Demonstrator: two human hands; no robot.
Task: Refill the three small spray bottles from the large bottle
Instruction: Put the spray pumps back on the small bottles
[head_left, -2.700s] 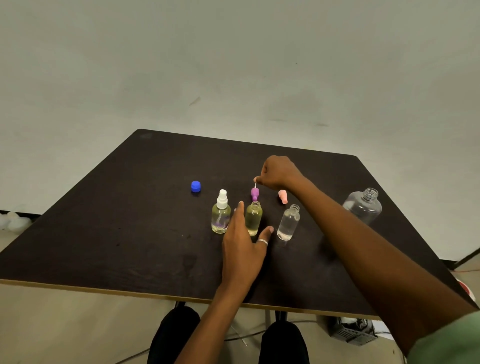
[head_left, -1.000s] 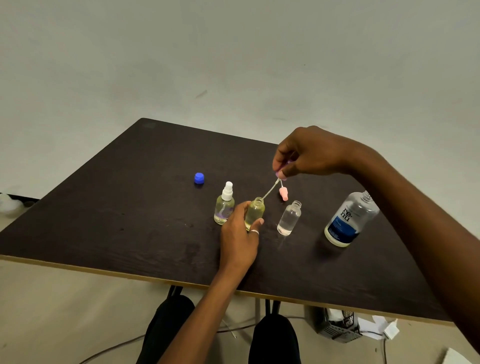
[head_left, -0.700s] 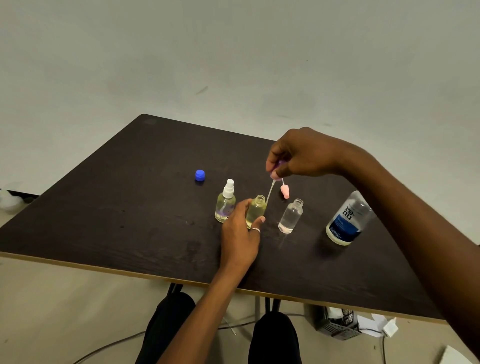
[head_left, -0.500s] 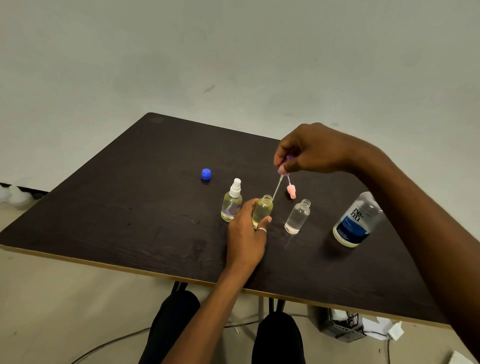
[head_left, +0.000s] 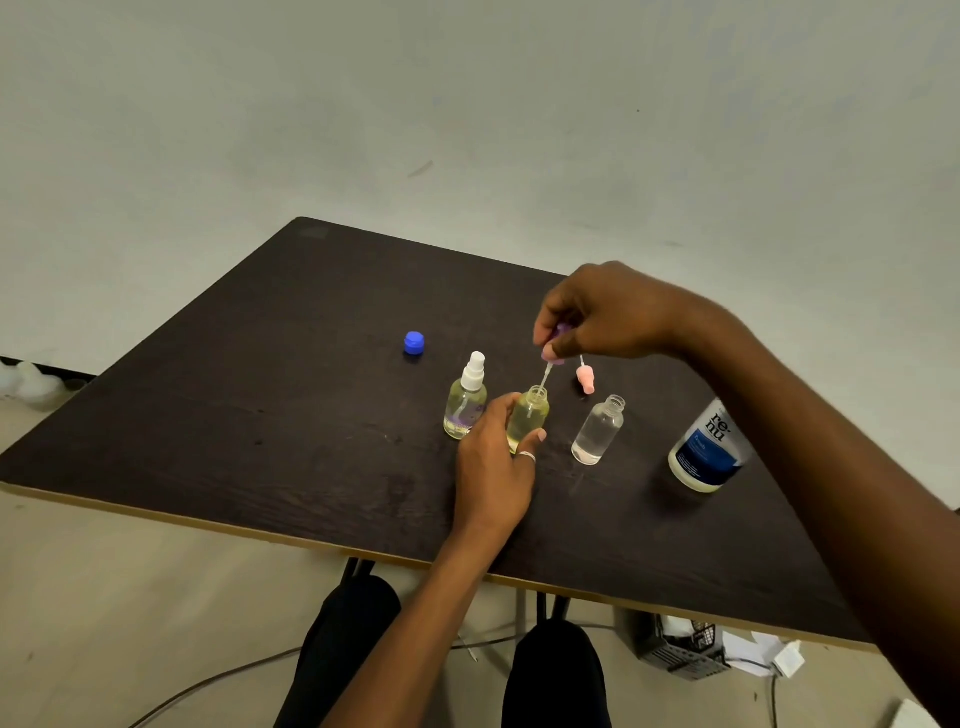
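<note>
Three small spray bottles stand in a row on the dark table (head_left: 291, 426). The left one (head_left: 464, 408) holds yellowish liquid and wears a white spray top. My left hand (head_left: 493, 462) grips the middle bottle (head_left: 529, 415), which is open and yellowish. Above it my right hand (head_left: 608, 312) pinches a purple spray top (head_left: 551, 348), whose white tube dips into that bottle's neck. The right bottle (head_left: 598, 430) is open with a little clear liquid. A pink spray top (head_left: 586, 376) lies behind it. The large bottle (head_left: 709, 452), blue-labelled, stands at the right, partly behind my forearm.
A blue cap (head_left: 414, 343) lies on the table behind the row, to the left. My knees show below the table's front edge. Cables and a small black box (head_left: 680, 649) lie on the floor at the lower right.
My right hand has lifted the purple spray top from the table and brought it over the middle bottle, tube entering the neck. My left hand has closed around that bottle.
</note>
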